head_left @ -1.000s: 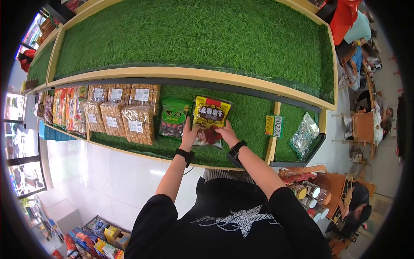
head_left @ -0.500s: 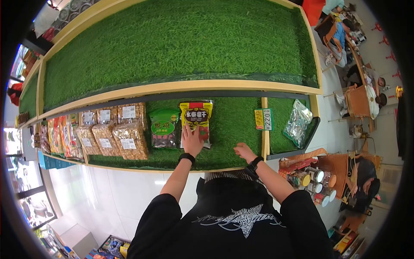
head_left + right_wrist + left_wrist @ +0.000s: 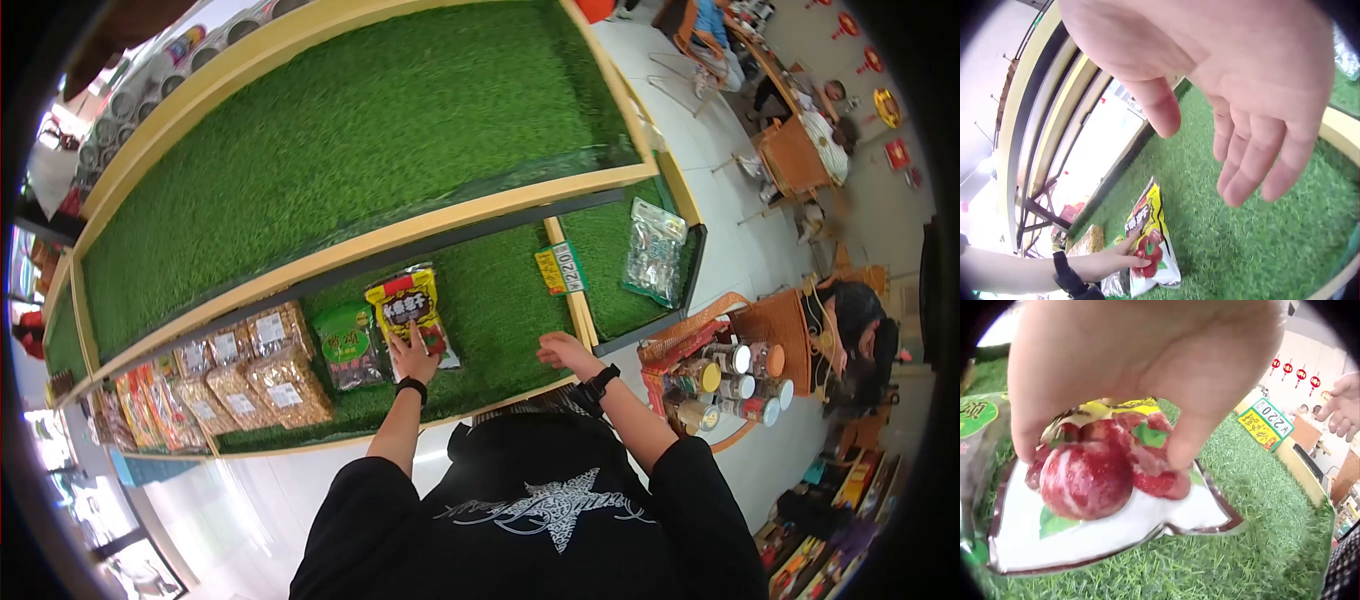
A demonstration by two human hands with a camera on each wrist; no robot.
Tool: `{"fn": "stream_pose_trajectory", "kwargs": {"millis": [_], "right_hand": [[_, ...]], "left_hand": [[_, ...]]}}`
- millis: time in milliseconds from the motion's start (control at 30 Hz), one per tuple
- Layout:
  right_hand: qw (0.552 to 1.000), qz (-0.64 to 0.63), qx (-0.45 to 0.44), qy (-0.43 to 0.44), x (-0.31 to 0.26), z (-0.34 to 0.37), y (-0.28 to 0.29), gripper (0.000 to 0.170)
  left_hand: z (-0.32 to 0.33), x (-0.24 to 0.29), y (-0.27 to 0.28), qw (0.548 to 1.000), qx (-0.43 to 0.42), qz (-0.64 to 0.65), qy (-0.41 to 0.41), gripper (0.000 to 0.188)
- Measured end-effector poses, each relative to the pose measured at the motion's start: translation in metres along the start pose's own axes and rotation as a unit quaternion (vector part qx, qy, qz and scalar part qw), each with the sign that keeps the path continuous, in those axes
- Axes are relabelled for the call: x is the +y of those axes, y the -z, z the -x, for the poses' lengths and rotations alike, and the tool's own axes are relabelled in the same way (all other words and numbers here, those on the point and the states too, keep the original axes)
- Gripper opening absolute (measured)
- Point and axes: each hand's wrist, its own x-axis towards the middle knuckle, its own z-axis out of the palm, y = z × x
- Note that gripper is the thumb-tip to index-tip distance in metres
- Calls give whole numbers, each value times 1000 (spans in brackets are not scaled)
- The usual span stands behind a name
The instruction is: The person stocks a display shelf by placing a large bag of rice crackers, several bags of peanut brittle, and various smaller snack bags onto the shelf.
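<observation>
A yellow, black and white snack bag (image 3: 403, 292) with dark red fruit printed on it lies on the green artificial turf (image 3: 490, 320) of the lower shelf. Spread fingers of my left hand (image 3: 416, 360) rest on its lower front. In the left wrist view, thumb and fingers straddle the printed fruit (image 3: 1088, 481). A green and clear bag (image 3: 345, 345) of dark pieces lies close on its left. Over bare turf to the right hovers my right hand (image 3: 568, 354), its fingers (image 3: 1250, 156) loosely bent and holding nothing.
Several clear packs of brown snacks (image 3: 285, 385) line the shelf's left part. Right of the bag, a price tag (image 3: 562, 268) stands on a wooden divider (image 3: 580, 320), with a silvery bag (image 3: 655, 250) beyond. Lidded jars (image 3: 735, 385) stand at lower right.
The bag, first held by both hands, came down beside the green bag. My right hand let go and moved right; my left stays on the bag. The head view has turned.
</observation>
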Motion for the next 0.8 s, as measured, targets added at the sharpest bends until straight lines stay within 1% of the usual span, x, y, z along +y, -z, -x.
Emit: {"fn": "stream_pose_trajectory", "kwargs": {"millis": [33, 67, 133, 167, 233, 267, 333, 367, 400, 433, 467, 500, 533, 600, 667, 733, 800], "right_hand": [[1000, -13, 2, 15, -2, 4, 6, 31], [1000, -21, 7, 20, -4, 8, 12, 31], [997, -15, 39, 64, -3, 16, 27, 30], [995, -36, 56, 77, 3, 17, 36, 30], [991, -56, 86, 87, 7, 32, 48, 30], [988, -63, 108, 94, 10, 39, 56, 30], [983, -82, 132, 98, 19, 49, 68, 29], [980, -93, 143, 102, 23, 56, 73, 29], [977, -103, 154, 106, 28, 62, 79, 29], [975, -113, 160, 107, 34, 65, 85, 29], [973, -120, 167, 106, 41, 68, 91, 29], [969, -140, 173, 104, 44, 73, 95, 28], [966, -159, 177, 102, 48, 76, 100, 27], [962, -171, 184, 105, 65, 72, 112, 26], [971, -150, 169, 75, 78, 66, 129, 30], [971, -162, 162, 62, 79, 63, 144, 30], [975, -168, 137, 38, 80, 53, 166, 30]], "left_hand": [[-1, 5, 3, 1000, -3, -16, 23, 82], [1, 11, 3, 999, 34, 5, 34, 72], [6, 28, 5, 997, 60, 13, 36, 62], [11, 36, 4, 998, 59, 6, 24, 62], [28, 60, 11, 996, 46, 38, -65, 50], [29, 68, 8, 996, 42, 33, -77, 50], [31, 88, 2, 969, -60, 121, -207, 45], [34, 101, -4, 952, -92, 171, -236, 41], [37, 116, -6, 950, -98, 167, -245, 41], [40, 133, -5, 928, -210, 211, -224, 41], [44, 150, -5, 892, -320, 250, -196, 41], [53, 170, 1, 888, -333, 225, -223, 38], [58, 184, 0, 887, -339, 220, -225, 38], [66, 209, -4, 863, -371, 243, -243, 38], [73, 233, -6, 858, -386, 240, -238, 38], [72, 254, -15, 855, -396, 241, -232, 38], [69, 270, -28, 846, -393, 259, -251, 37]]}}
